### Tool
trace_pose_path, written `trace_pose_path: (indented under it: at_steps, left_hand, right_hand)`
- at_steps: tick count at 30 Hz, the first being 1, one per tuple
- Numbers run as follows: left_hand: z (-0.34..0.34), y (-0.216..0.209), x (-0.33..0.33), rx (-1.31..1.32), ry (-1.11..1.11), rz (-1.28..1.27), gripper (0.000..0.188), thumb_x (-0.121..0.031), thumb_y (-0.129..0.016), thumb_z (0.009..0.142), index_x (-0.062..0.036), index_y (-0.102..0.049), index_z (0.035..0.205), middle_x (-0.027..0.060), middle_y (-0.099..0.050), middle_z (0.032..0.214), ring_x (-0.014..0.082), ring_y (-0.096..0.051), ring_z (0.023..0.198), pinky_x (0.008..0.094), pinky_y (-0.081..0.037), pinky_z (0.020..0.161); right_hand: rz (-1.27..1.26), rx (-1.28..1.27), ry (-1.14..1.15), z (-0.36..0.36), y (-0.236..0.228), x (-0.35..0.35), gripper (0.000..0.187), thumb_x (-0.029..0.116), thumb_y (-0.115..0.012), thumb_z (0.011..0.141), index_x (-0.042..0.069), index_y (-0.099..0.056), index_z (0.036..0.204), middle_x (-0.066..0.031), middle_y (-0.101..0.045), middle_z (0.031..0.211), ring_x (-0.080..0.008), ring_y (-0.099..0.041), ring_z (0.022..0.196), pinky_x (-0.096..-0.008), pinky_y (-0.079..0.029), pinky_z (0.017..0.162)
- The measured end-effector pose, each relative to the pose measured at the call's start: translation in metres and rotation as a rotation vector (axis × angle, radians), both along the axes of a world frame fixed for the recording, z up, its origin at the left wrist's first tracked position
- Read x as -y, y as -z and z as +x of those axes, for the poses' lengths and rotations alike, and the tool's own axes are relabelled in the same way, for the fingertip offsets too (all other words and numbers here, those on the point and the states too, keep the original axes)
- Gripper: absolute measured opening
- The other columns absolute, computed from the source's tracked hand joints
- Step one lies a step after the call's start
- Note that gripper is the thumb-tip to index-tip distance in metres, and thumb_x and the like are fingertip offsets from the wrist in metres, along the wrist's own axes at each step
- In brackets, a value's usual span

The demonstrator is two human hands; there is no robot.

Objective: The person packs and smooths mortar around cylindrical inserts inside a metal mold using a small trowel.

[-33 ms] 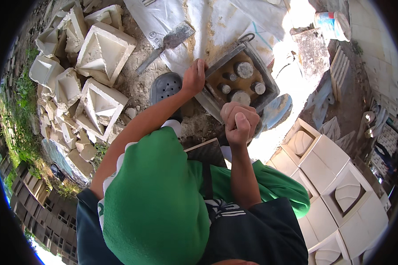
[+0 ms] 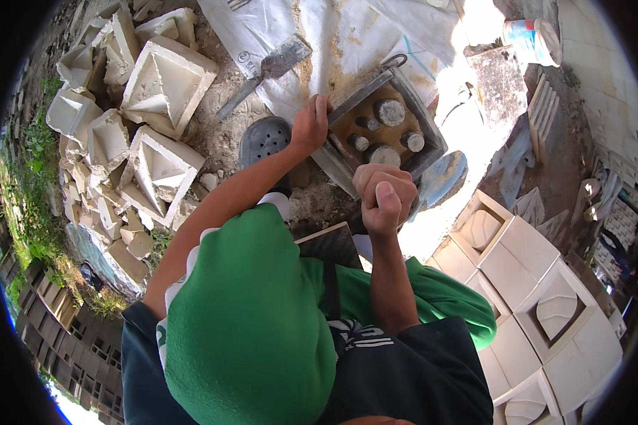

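— Two hands, both yours, are at the square metal mould frame (image 2: 384,126). How is each one set?

— Your left hand (image 2: 310,126) is clamped on the frame's left edge, fingers hooked over the rim. Your right hand (image 2: 383,196) is balled tight at the near corner; you cannot tell from here what sits inside that fist.

— Where does the frame lie?

— On the dirt ahead of your knees, its far corner on the white plastic sheet (image 2: 347,35). Round grey plugs (image 2: 390,112) stand inside it on a brown bed.

— What crowds the edges?

— A dark perforated disc (image 2: 264,139) lies just beside your left wrist. A trowel (image 2: 269,71) rests on the sheet, well apart from the frame. Broken white castings (image 2: 156,163) pile up on your left; neat white blocks (image 2: 546,297) line your right. Bare ground shows between the frame and the pile.
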State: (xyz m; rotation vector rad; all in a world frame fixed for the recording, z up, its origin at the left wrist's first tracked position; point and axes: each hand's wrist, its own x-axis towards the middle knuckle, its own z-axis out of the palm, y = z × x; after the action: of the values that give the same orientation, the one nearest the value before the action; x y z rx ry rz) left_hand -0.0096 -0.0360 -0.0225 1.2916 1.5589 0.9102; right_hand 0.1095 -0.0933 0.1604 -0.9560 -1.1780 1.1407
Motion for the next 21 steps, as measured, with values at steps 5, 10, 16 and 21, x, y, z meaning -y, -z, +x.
trace_pose_path:
  at_steps: [5, 10, 16, 21]
  left_hand:
    - [-0.001, 0.003, 0.003, 0.027, -0.012, -0.060, 0.042, -0.032, -0.030, 0.105, -0.0040, -0.057, 0.090, 0.0210, -0.062, 0.081, 0.0442, -0.059, 0.079, 0.0507, -0.044, 0.072]
    - [0.000, 0.000, 0.001, 0.048, -0.012, -0.035, 0.045, -0.031, -0.029, 0.105, -0.0017, -0.059, 0.090, 0.0215, -0.062, 0.085, 0.0421, -0.058, 0.081, 0.0473, -0.044, 0.076]
    - [-0.002, 0.000, -0.002, 0.021, -0.008, -0.038, 0.043, -0.031, -0.030, 0.105, -0.0021, -0.058, 0.090, 0.0206, -0.062, 0.084, 0.0412, -0.058, 0.084, 0.0472, -0.044, 0.077]
    - [0.000, 0.000, -0.001, 0.047, -0.036, -0.021, 0.044, -0.032, -0.031, 0.105, -0.0029, -0.058, 0.088, 0.0206, -0.061, 0.079, 0.0428, -0.058, 0.079, 0.0491, -0.044, 0.074]
  right_hand:
    - [0.019, -0.068, 0.029, -0.006, -0.002, -0.002, 0.043, 0.021, -0.046, 0.087, 0.003, -0.037, 0.049, -0.0054, -0.039, 0.047, -0.0151, -0.034, 0.040, -0.0309, -0.022, 0.040]
    - [-0.022, -0.200, 0.112, 0.004, -0.011, 0.003, 0.042, 0.022, -0.039, 0.088, 0.005, -0.035, 0.049, -0.0083, -0.037, 0.047, -0.0171, -0.031, 0.042, -0.0324, -0.026, 0.043]
    - [-0.036, -0.076, 0.054, 0.008, -0.003, -0.009, 0.044, 0.022, -0.035, 0.091, 0.006, -0.036, 0.050, -0.0088, -0.038, 0.049, -0.0171, -0.030, 0.042, -0.0328, -0.027, 0.043]
    - [-0.044, -0.074, 0.067, 0.006, -0.015, -0.008, 0.044, 0.023, -0.035, 0.091, 0.007, -0.034, 0.050, -0.0080, -0.036, 0.049, -0.0168, -0.029, 0.043, -0.0329, -0.027, 0.043]
